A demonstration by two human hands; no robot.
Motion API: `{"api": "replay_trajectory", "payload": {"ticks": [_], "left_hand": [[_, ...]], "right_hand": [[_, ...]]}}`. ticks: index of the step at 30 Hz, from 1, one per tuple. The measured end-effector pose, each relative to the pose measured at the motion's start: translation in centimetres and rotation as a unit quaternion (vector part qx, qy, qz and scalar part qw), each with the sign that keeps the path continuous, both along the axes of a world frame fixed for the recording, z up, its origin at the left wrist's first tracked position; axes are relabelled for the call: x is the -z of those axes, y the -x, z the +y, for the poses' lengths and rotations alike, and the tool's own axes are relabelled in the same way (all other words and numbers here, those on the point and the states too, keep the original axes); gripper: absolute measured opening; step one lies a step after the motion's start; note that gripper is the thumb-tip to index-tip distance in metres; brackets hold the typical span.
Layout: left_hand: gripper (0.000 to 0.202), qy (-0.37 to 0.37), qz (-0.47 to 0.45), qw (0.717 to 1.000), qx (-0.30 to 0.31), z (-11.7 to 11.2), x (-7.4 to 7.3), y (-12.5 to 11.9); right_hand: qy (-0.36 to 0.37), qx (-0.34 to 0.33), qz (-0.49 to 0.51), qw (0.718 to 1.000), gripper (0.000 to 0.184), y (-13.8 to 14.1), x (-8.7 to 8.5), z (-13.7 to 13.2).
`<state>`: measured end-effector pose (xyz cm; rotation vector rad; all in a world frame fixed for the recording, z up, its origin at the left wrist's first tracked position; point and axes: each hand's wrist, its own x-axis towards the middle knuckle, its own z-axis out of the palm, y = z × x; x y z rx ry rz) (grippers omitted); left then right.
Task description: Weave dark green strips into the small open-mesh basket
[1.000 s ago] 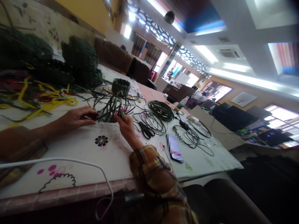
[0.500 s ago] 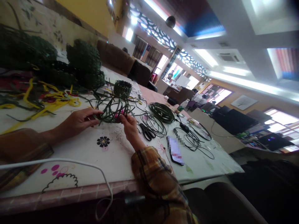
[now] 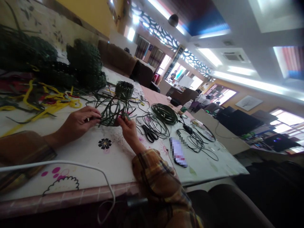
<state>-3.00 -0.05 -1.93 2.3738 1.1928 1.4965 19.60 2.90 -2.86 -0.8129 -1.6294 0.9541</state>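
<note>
My left hand (image 3: 79, 122) and my right hand (image 3: 127, 128) both grip a half-woven piece of dark green flat strips (image 3: 111, 110) just above the white floral tablecloth (image 3: 95, 155). The left hand pinches its left side; the right hand's fingers close on strips at its right side. Loose green strips fan out upward from the piece. A small finished dark green woven basket (image 3: 124, 89) stands just behind it.
Yellow and red strips (image 3: 47, 98) and a heap of dark green woven pieces (image 3: 78, 66) lie at the left. Black scissors (image 3: 149, 133), coils of green cord (image 3: 165, 113), black cables (image 3: 197, 142) and a phone (image 3: 178, 152) lie to the right. A white cable (image 3: 71, 164) crosses the near edge.
Both hands have shifted slightly while turning the green woven piece; its loose strips now stand more upright. The view has shifted a little.
</note>
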Motion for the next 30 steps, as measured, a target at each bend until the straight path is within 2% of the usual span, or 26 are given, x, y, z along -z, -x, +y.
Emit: {"api": "replay_trajectory", "payload": {"ticks": [3, 8, 12, 15, 18, 21, 23, 26, 30], "left_hand": [[0.026, 0.034, 0.02, 0.999, 0.021, 0.2, 0.1, 0.4], [0.031, 0.134, 0.056, 0.989, 0.019, 0.5, 0.3, 0.5], [0.042, 0.134, 0.047, 0.989, 0.037, 0.9, 0.7, 0.4], [0.04, 0.135, 0.042, 0.989, 0.052, 0.9, 1.0, 0.3], [0.038, 0.148, 0.011, 0.989, 0.021, 0.7, 1.2, 0.0], [0.039, 0.185, -0.039, 0.982, -0.029, 0.5, 1.4, -0.3], [0.039, 0.197, -0.043, 0.979, -0.036, 0.4, 1.6, -0.3], [0.037, 0.186, -0.02, 0.982, -0.01, 0.2, 1.6, -0.2], [0.038, 0.177, 0.006, 0.984, 0.027, 0.1, 1.8, -0.1]], "right_hand": [[-0.025, 0.0, -0.013, 1.0, 0.026, -0.1, -0.1, 0.0], [-0.058, 0.028, -0.083, 0.994, 0.026, -0.4, 0.2, 0.3], [-0.062, 0.044, -0.114, 0.991, 0.025, -0.4, 0.2, 0.1], [-0.053, 0.038, -0.13, 0.989, 0.027, -0.3, 0.1, -0.1], [-0.012, 0.053, -0.096, 0.994, 0.029, 0.1, 0.1, -0.3], [0.091, 0.078, -0.028, 0.992, 0.028, 0.4, 0.3, -0.2], [0.122, 0.057, -0.022, 0.991, 0.028, 0.3, 0.5, -0.1], [0.06, 0.022, -0.078, 0.995, 0.029, 0.0, 0.6, -0.1], [-0.037, 0.034, -0.18, 0.982, 0.033, -0.3, 0.0, -0.7]]}}
